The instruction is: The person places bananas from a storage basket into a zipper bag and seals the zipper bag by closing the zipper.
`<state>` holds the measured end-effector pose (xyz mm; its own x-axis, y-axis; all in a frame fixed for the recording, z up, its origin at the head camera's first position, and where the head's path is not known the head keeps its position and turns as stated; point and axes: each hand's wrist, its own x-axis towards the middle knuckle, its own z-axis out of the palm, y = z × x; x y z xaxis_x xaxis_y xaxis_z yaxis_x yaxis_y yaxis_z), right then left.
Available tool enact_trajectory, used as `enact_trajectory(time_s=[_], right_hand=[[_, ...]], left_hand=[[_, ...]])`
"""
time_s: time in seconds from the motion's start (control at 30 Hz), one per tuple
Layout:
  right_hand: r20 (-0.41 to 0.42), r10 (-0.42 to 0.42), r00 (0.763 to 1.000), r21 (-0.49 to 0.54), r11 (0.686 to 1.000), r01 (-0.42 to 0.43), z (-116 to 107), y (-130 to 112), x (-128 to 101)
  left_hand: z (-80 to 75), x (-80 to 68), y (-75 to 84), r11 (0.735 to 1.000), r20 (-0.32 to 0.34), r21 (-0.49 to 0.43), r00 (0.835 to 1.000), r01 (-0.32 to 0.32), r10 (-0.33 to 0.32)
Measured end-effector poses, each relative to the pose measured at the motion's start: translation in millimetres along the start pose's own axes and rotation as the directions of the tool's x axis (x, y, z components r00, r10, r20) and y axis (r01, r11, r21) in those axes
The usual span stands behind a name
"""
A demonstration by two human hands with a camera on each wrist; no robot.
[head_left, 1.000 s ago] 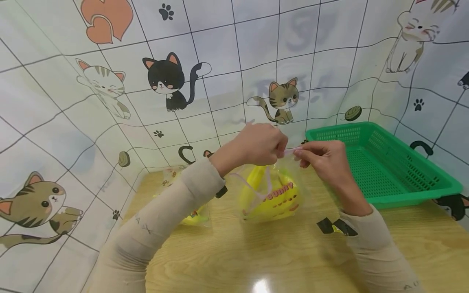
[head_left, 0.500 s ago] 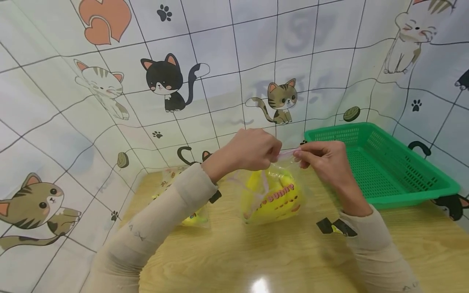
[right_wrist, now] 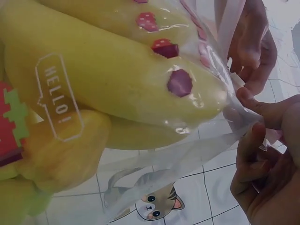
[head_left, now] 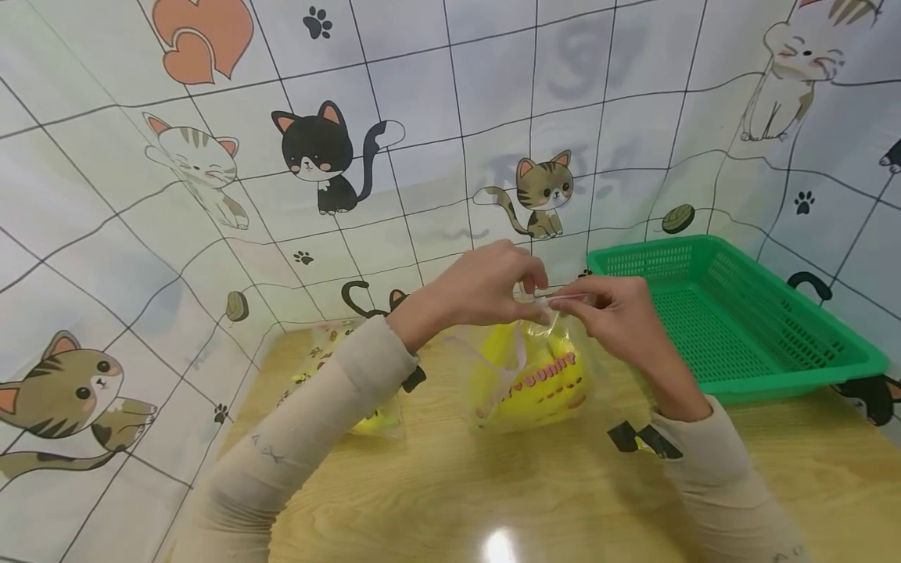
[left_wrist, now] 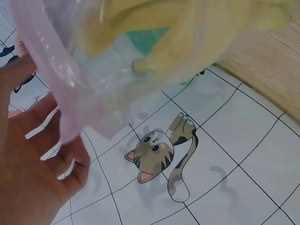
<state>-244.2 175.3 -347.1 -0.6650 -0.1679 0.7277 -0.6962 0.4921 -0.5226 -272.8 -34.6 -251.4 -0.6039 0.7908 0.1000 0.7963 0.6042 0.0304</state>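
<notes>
A clear zip bag [head_left: 535, 391] with pink lettering, strawberry prints and a pink zip strip stands on the table, filled with yellow banana-shaped pieces [right_wrist: 117, 79]. My right hand [head_left: 619, 317] pinches its top edge between thumb and fingertips, at the right of the opening. Beside it, my left hand [head_left: 486, 285] is at the same edge, thumb and fingers parted with a gap between them. In the left wrist view the pink zip strip [left_wrist: 51, 79] passes in front of the loosely bent left fingers. A second printed clear bag [head_left: 380, 422] with yellow contents lies partly behind the left forearm.
A green perforated plastic basket [head_left: 711, 328] sits at the right rear of the wooden table [head_left: 450, 500]. Cat-printed sheeting [head_left: 436, 102] rises behind and at the sides. Black tape pieces [head_left: 644, 438] stick to the table near the right wrist.
My left thumb and fingers have parted from their tight pinch on the bag's edge. The right hand has shifted slightly left, closer to the left one. The bag's top has crumpled a little.
</notes>
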Motion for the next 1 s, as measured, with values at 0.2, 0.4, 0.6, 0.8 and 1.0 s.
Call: enact_trajectory(time_s=[0.2, 0.4, 0.6, 0.8, 1.0], right_hand=[[-0.024, 0.029, 0.999, 0.049, 0.998, -0.027, 0, 1, 0], [-0.028, 0.11, 0.994, 0.066, 0.992, -0.108, 0, 1, -1], [-0.038, 0.155, 0.987, 0.093, 0.984, -0.151, -2, 2, -1], [-0.048, 0.253, 0.966, 0.098, 0.964, -0.248, -5, 6, -2], [-0.055, 0.29, 0.955, 0.091, 0.954, -0.285, -7, 12, -1]], left_hand=[[-0.6, -7.6, -3.0, 0.986, 0.017, 0.111, 0.992, 0.122, -0.124], [0.0, -15.5, -6.4, 0.987, 0.041, 0.005, 0.986, 0.163, -0.163], [-5.0, -24.2, -3.4, 0.975, 0.237, -0.066, 0.953, 0.212, -0.191], [-15.2, -34.1, -15.3, 0.972, 0.244, -0.173, 0.963, 0.156, -0.111], [-23.4, -51.7, -30.0, 0.961, 0.302, -0.236, 0.951, 0.147, -0.071]])
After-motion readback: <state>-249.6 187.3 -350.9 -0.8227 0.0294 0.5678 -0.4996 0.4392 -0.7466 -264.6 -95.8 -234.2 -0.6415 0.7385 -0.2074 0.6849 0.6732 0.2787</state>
